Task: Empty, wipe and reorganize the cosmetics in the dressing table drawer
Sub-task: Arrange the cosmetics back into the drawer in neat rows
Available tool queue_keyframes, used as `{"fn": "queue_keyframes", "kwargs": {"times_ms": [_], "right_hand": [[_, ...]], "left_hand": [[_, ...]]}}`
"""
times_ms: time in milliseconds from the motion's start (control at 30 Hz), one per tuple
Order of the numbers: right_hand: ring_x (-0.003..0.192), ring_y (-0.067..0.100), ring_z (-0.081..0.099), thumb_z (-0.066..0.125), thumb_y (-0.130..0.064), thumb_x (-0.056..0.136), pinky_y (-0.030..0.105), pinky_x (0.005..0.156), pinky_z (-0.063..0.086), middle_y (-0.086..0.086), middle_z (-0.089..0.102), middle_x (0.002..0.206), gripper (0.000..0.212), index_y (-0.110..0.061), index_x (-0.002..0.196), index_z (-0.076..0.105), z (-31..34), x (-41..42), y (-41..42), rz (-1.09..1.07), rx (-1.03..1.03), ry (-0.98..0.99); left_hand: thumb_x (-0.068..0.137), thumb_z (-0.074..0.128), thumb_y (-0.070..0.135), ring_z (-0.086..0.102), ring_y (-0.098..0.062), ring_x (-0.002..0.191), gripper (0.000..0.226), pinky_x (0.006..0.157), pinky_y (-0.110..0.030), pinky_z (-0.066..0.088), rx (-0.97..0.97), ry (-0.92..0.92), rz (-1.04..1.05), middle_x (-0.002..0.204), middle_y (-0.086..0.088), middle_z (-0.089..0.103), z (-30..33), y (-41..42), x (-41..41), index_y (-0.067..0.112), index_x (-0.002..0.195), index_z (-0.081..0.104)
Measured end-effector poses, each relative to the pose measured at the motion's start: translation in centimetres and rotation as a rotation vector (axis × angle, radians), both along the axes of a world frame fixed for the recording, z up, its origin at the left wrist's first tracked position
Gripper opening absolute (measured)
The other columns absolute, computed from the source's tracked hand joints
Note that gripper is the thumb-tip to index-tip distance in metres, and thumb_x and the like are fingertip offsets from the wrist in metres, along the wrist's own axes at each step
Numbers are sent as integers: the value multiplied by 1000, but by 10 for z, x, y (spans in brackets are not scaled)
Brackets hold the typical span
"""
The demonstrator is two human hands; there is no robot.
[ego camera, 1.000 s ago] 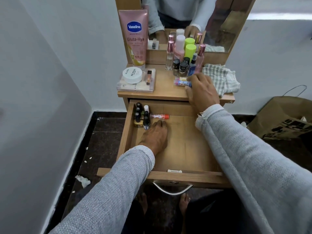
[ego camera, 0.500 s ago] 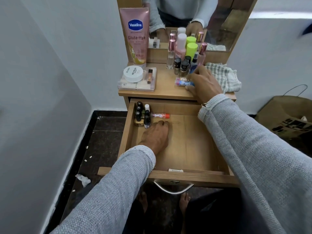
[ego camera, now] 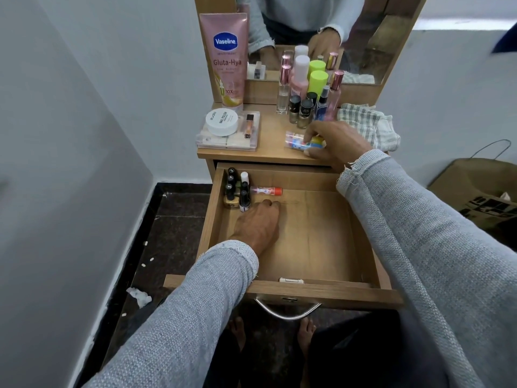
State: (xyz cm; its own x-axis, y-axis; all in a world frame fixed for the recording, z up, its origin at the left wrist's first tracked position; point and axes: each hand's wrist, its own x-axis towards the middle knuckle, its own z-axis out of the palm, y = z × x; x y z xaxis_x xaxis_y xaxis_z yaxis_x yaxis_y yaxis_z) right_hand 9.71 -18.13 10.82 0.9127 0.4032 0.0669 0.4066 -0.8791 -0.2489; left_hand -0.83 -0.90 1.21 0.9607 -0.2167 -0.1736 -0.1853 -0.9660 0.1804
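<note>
Two hands apart: right hand (ego camera: 337, 141) pinches a glossy plastic packet (ego camera: 303, 141), left hand (ego camera: 258, 226) rests flat in the wooden drawer (ego camera: 321, 236).

Pink lotion tube (ego camera: 227, 60), far left on surface (ego camera: 272, 141), leaning on mirror frame: blue oval logo "Vaseline"; below it "Gluta-Hya"; lower down "10X". Smaller print lines on tube illegible.

White round tub (ego camera: 221, 122), left on surface, on clear box: lid reads "ZUDO" and "NAL POLISH"; finer lines beneath illegible.

Dark-capped bottles (ego camera: 305, 110), far centre: label print present, unreadable.

Brown paper bag (ego camera: 486, 191), right on floor: black print, unreadable.
</note>
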Motion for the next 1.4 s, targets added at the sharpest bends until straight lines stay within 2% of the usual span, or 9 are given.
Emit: {"fn": "queue_keyframes", "kwargs": {"times_ms": [133,367,533,667,800,1000,1100,1267,1400], "right_hand": [[92,17,56,72,-25,83,25,76,41,3,65,108,22,-17,102,63,-6,-6,-4,48,66,-74],[82,19,59,76,-21,78,27,70,48,4,67,96,22,-13,96,65,-14,-15,-8,70,184,-146],[79,10,54,76,-20,78,10,68,40,-1,61,98,25,-14,98,63,-33,-37,2,134,258,-126],[92,14,53,74,-25,79,24,80,44,-1,62,104,24,-19,99,62,-61,-60,14,193,165,-59],[90,27,57,73,-23,78,35,79,45,8,65,102,26,-13,100,65,-92,-69,18,157,120,41],[83,30,60,70,-23,77,31,69,44,9,65,98,27,-10,101,64,-113,-62,20,99,84,105],[88,27,61,71,-25,78,29,72,43,7,66,103,25,-15,100,64,-119,-59,24,97,85,124],[96,26,60,73,-22,80,37,81,51,6,61,112,24,-15,101,62,-123,-56,34,103,116,152],[108,29,56,74,-19,79,38,91,49,7,50,127,29,-13,106,63,-125,-56,35,77,141,153]], "left_hand": [[91,51,3,56,-32,115,49,86,-44,49,-12,3,4,129,-13,55,-1,1,0,10,139,43],[91,54,5,58,-31,113,48,88,-43,50,-22,7,-5,127,-13,56,-2,3,-2,10,138,44],[90,52,5,58,-31,114,44,87,-43,47,0,-2,4,127,-10,57,0,5,-2,12,133,49],[88,53,3,60,-33,113,47,88,-44,49,27,14,-8,127,-11,58,1,6,-6,13,134,49],[87,59,7,64,-30,101,38,88,-44,52,49,10,-3,114,-9,64,-3,6,-11,14,125,58],[92,56,13,59,-24,78,15,79,-39,53,59,-27,-16,95,-7,67,-4,7,-9,13,104,64],[93,56,13,57,-23,74,14,76,-38,53,62,-34,-20,93,-7,66,-6,7,-9,13,104,64],[95,54,13,50,-20,69,14,63,-33,43,60,-46,-20,82,-2,54,-9,6,-9,12,105,63],[94,56,13,54,-22,74,17,66,-34,46,55,-44,-16,91,-4,61,-9,5,-9,12,110,62]]}}
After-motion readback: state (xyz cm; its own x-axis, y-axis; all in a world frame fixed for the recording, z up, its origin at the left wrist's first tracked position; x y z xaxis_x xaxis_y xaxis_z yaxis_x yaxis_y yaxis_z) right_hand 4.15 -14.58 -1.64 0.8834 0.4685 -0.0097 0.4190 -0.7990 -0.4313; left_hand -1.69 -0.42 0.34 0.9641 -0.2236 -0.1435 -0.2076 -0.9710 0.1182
